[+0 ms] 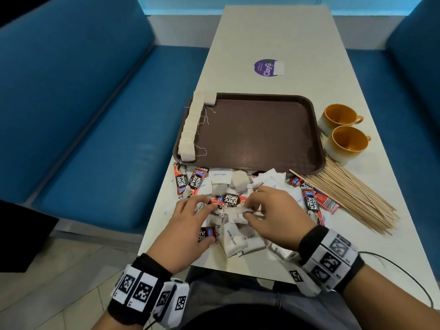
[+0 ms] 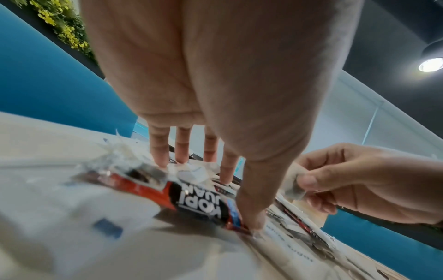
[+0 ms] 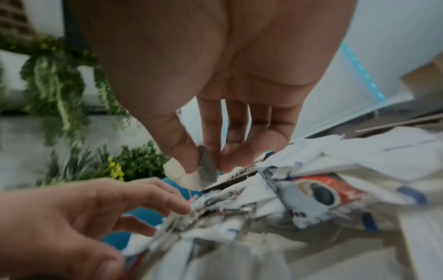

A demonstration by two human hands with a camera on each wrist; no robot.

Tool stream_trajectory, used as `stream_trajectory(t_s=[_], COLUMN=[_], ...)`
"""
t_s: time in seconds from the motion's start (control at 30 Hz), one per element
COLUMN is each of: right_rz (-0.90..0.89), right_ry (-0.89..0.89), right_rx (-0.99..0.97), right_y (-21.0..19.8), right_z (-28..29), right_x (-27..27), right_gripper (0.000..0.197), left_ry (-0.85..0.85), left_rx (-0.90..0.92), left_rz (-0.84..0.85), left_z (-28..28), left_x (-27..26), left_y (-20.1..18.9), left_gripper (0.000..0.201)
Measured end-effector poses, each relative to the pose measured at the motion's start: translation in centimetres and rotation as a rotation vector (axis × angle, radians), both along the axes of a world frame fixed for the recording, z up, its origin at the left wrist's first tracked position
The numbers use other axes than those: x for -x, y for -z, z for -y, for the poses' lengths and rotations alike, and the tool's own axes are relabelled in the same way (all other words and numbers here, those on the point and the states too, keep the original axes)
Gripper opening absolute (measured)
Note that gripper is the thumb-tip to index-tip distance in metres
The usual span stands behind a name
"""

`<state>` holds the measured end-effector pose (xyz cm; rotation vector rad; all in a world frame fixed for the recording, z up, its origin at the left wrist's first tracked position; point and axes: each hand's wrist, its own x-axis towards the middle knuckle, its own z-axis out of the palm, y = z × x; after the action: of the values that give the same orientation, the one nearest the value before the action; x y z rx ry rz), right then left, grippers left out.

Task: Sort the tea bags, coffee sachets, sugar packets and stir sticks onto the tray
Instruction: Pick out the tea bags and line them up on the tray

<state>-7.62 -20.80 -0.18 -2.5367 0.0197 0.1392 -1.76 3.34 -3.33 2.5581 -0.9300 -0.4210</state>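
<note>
Head view: both hands are working the mixed pile on the desk, tea bags being sorted first.
Left hand (image 1: 188, 231) is pressing spread fingers onto a coffee sachet (image 2: 203, 203); right hand (image 1: 273, 214) is pinching a tea bag (image 3: 207, 171). Next, I judge, it goes forward-left to the tea-bag row (image 1: 189, 129) on the tray (image 1: 262, 129).

White table (image 1: 297, 39): tray (image 1: 316, 148), cups (image 1: 342, 132), sticks (image 1: 345, 194), sachet pile (image 1: 238, 186).

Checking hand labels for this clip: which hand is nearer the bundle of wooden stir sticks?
Right. The right hand works the pile just left of the stir sticks, pinching a tea bag; the left hand rests farther left.
</note>
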Motion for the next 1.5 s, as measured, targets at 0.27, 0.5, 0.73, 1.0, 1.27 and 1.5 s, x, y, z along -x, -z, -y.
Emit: stream_trajectory(t_s=[0.27, 0.5, 0.73, 1.0, 1.27, 1.5], right_rz=[0.003, 0.091, 0.194, 0.176, 0.076, -0.085], right_ry=[0.084, 0.095, 0.109, 0.191, 0.154, 0.153], right_rx=[-0.41, -0.297, -0.223, -0.242, -0.282, 0.056], right_y=[-0.7, -1.5, -3.4, -3.7, -3.7, -1.2], right_z=[-0.5, -0.5, 0.5, 1.8, 2.1, 1.4], right_x=[-0.3, -0.8, -0.5, 0.0, -1.2, -5.8], right_gripper=[0.006, 0.003, 0.006, 0.007, 0.007, 0.01], left_ry=[-0.095, -0.164, -0.176, -0.174, -0.247, -0.327], left_rx=[0.434, 0.513, 0.555, 0.689, 0.794, 1.015], left_rz=[0.067, -0.138, -0.19, -0.24, -0.155, -0.127], left_z=[1.4, 2.8, 6.1, 6.8, 6.0, 3.6], left_x=[-0.2, -0.8, -1.5, -2.3, -3.1, -4.1], left_y=[-1.6, -1.6, -2.1, -2.9, -4.0, -7.7], left_gripper=[0.038, 0.042, 0.037, 0.009, 0.004, 0.004])
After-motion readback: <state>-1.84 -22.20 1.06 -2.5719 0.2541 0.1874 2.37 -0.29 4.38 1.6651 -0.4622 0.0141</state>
